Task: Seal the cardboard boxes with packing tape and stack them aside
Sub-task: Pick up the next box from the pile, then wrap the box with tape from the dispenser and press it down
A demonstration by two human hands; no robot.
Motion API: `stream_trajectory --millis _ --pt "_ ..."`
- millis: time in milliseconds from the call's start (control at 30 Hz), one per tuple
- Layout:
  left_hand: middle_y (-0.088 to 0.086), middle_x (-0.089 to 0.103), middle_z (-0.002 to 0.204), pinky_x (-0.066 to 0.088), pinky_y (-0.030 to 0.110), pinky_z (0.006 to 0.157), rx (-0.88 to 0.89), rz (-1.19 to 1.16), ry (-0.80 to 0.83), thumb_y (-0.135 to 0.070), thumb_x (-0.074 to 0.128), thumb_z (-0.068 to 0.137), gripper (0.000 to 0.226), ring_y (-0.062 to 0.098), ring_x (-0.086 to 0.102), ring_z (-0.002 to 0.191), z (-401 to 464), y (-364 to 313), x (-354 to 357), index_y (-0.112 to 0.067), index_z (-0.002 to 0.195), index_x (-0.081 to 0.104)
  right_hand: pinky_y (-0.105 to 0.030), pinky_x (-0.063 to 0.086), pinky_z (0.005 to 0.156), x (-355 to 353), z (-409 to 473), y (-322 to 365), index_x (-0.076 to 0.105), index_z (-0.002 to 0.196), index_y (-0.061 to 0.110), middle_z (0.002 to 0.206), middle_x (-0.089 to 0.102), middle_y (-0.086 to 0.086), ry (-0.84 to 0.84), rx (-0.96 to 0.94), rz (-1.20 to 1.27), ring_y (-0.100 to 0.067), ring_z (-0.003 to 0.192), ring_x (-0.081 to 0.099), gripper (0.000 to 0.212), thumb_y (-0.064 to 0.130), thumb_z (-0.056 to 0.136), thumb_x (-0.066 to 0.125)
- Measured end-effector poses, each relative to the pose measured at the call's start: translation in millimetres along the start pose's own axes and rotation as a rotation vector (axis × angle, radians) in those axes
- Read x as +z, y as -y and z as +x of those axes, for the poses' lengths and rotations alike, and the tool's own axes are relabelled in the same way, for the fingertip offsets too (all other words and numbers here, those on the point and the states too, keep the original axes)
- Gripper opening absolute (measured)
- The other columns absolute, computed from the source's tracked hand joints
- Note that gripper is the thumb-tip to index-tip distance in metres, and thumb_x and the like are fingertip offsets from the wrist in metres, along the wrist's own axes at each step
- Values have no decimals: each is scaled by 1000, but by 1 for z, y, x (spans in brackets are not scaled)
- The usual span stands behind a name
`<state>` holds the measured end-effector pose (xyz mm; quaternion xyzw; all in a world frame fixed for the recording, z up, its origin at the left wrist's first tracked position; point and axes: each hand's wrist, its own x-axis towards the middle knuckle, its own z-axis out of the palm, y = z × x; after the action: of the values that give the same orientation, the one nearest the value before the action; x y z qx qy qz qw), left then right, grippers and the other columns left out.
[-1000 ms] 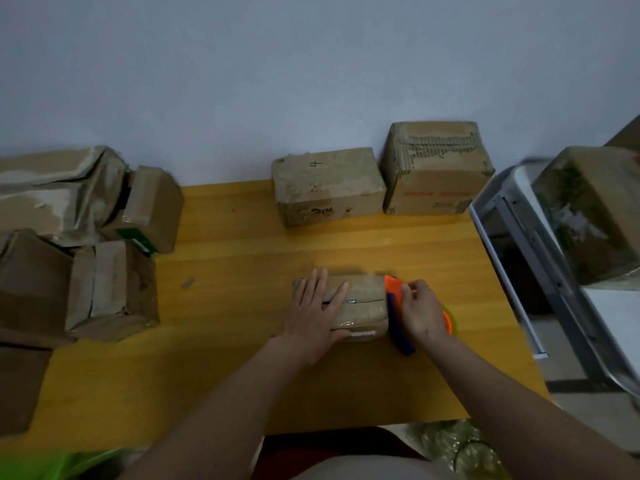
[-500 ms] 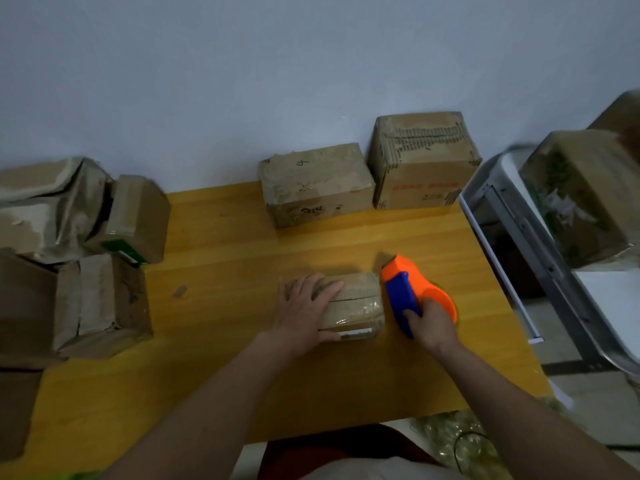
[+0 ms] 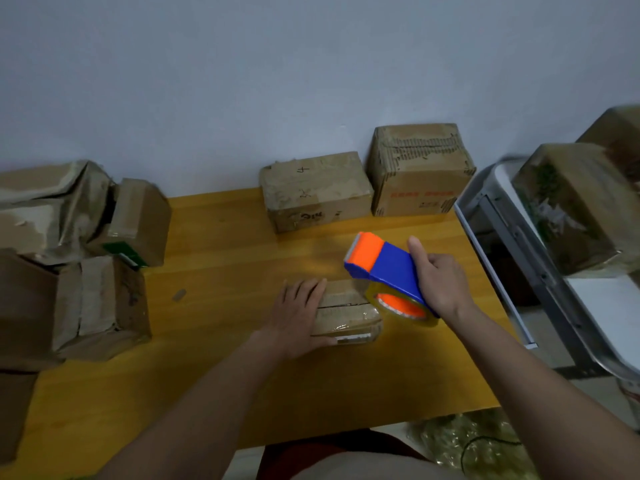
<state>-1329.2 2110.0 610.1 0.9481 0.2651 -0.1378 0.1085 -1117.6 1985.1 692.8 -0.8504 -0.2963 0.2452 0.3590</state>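
A small flat cardboard box (image 3: 349, 313) lies in the middle of the yellow wooden table (image 3: 225, 258), with clear tape across its top. My left hand (image 3: 298, 313) rests flat on the box's left half, fingers straight. My right hand (image 3: 438, 282) grips the blue and orange tape dispenser (image 3: 384, 268), lifted above the box's right end and tilted up. Its tape roll (image 3: 401, 304) hangs just over the box's right edge.
Two closed boxes (image 3: 317, 190) (image 3: 419, 168) stand against the wall at the back. Several crumpled boxes (image 3: 79, 261) pile up at the table's left. A grey metal rack (image 3: 526, 244) with a wrapped box (image 3: 575, 206) stands to the right.
My right hand has lifted the dispenser off the box's right end, up and to the right. My left hand stays on the box.
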Motion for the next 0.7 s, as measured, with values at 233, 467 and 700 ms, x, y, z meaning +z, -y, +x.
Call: stream_trajectory --millis 233,467,700 --pt "3 9 160 13 41 121 -102 -315 -84 -68 77 61 119 22 2 148 4 2 10 -20 151 16 -31 31 54 22 13 30 36 53 14 53 42 -6 161 -72 -120 -21 52 43 59 48 100 30" --pt "-4 9 160 15 32 120 -226 -479 -105 -62 86 52 127 16 4 147 1 -2 5 -24 153 18 -33 34 56 39 15 33 41 56 12 56 49 -10 195 -170 -291 -26 56 50 59 48 101 28" --pt "7 42 143 37 28 103 -517 -714 -253 -21 85 67 85 20 39 128 -29 12 -8 -16 141 45 -33 34 55 40 18 31 41 54 11 53 48 -8 182 -232 -339 -25 55 49 59 45 101 29"
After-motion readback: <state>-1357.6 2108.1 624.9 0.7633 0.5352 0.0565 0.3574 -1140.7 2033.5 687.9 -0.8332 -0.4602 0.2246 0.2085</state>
